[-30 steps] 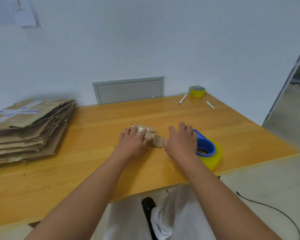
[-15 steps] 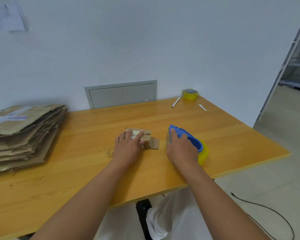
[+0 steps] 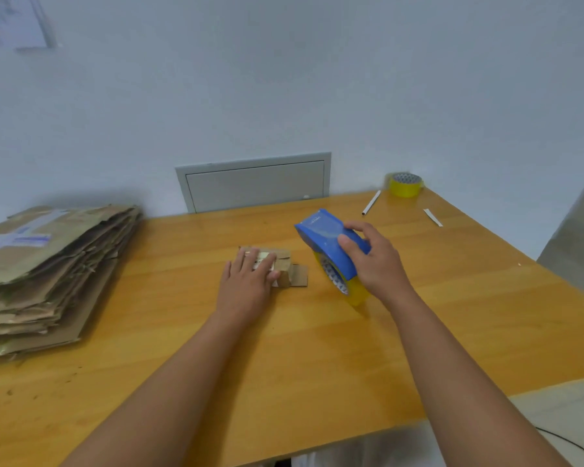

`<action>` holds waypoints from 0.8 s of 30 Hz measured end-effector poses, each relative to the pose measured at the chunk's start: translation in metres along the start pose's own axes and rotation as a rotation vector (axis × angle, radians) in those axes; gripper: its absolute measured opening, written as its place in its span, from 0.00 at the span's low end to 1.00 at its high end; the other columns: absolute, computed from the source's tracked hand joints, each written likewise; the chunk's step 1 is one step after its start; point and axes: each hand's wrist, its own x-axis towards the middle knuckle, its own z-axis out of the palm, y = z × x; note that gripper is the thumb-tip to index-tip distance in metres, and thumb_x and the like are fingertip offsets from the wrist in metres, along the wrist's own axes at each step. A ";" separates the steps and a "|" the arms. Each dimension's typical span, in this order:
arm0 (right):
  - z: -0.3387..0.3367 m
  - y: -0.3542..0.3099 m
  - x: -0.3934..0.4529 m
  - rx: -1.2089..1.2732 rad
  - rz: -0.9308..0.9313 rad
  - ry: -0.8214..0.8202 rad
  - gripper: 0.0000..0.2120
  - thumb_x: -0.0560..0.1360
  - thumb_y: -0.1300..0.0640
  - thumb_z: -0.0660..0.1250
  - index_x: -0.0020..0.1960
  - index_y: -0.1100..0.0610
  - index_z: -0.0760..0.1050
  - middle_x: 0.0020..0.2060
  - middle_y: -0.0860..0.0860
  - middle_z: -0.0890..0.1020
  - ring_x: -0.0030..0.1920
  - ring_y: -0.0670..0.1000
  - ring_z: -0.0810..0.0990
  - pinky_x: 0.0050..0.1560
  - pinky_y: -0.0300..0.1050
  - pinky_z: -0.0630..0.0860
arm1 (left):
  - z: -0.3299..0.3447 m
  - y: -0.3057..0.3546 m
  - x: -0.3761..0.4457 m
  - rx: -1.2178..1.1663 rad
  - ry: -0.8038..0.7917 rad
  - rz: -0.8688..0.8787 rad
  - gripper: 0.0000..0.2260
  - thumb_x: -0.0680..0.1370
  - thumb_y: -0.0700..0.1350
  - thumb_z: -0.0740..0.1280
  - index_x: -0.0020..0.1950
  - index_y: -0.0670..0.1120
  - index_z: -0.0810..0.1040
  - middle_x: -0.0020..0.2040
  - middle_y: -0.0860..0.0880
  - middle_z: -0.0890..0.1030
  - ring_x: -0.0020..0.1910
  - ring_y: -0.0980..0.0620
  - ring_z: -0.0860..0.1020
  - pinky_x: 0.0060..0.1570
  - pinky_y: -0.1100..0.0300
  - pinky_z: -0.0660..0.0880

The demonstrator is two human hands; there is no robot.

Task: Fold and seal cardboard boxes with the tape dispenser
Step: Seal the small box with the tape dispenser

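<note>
Left hand (image 3: 246,284) lies flat, fingers straight, pressing small box (image 3: 277,264) onto table (image 3: 317,348), centre. Right hand (image 3: 373,261) grips tape dispenser (image 3: 331,251), held just right of box. Risk: side flap (image 3: 299,276) sticks out unfolded; box may slide under tape pull w/ light pressure.

Looks like a plain packing/shipping workroom, not a home. Bare white wall w/ a grey access panel (image 3: 254,182) set low, wooden bench (image 3: 317,348) pushed against it. Left on bench: tall stack of flattened used cardboard boxes (image 3: 48,271), some w/ old tape. Far right corner: spare roll of yellow tape (image 3: 405,185). Blue tape dispenser (image 3: 331,251) also here. Concrete-type floor at right, cable lying on it.
</note>
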 end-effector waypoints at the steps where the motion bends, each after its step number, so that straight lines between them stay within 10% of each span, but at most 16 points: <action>1: -0.002 0.003 0.003 -0.009 -0.005 -0.007 0.14 0.81 0.47 0.64 0.66 0.45 0.75 0.56 0.44 0.78 0.56 0.48 0.77 0.48 0.36 0.72 | 0.001 0.000 0.002 -0.007 0.003 0.001 0.22 0.85 0.57 0.48 0.79 0.59 0.58 0.81 0.50 0.54 0.80 0.47 0.47 0.76 0.47 0.47; 5: -0.009 0.010 0.006 -0.097 -0.015 -0.058 0.21 0.81 0.46 0.63 0.73 0.47 0.70 0.64 0.48 0.73 0.62 0.46 0.71 0.62 0.41 0.67 | 0.005 0.002 0.006 -0.038 0.035 -0.003 0.22 0.85 0.57 0.50 0.79 0.57 0.60 0.80 0.48 0.56 0.80 0.46 0.48 0.76 0.49 0.50; 14: -0.011 0.022 -0.002 -0.116 -0.177 0.113 0.12 0.82 0.54 0.62 0.65 0.50 0.75 0.60 0.49 0.68 0.57 0.43 0.70 0.51 0.24 0.65 | -0.001 0.005 0.006 -0.049 0.018 -0.019 0.21 0.85 0.57 0.50 0.78 0.57 0.60 0.80 0.48 0.57 0.79 0.45 0.49 0.75 0.48 0.53; 24: 0.005 0.024 -0.015 -0.307 -0.035 0.014 0.27 0.79 0.42 0.64 0.76 0.39 0.61 0.60 0.49 0.62 0.52 0.51 0.71 0.50 0.42 0.69 | -0.011 0.010 -0.001 -0.027 0.010 -0.006 0.21 0.85 0.56 0.51 0.78 0.56 0.61 0.79 0.48 0.60 0.77 0.43 0.54 0.73 0.50 0.56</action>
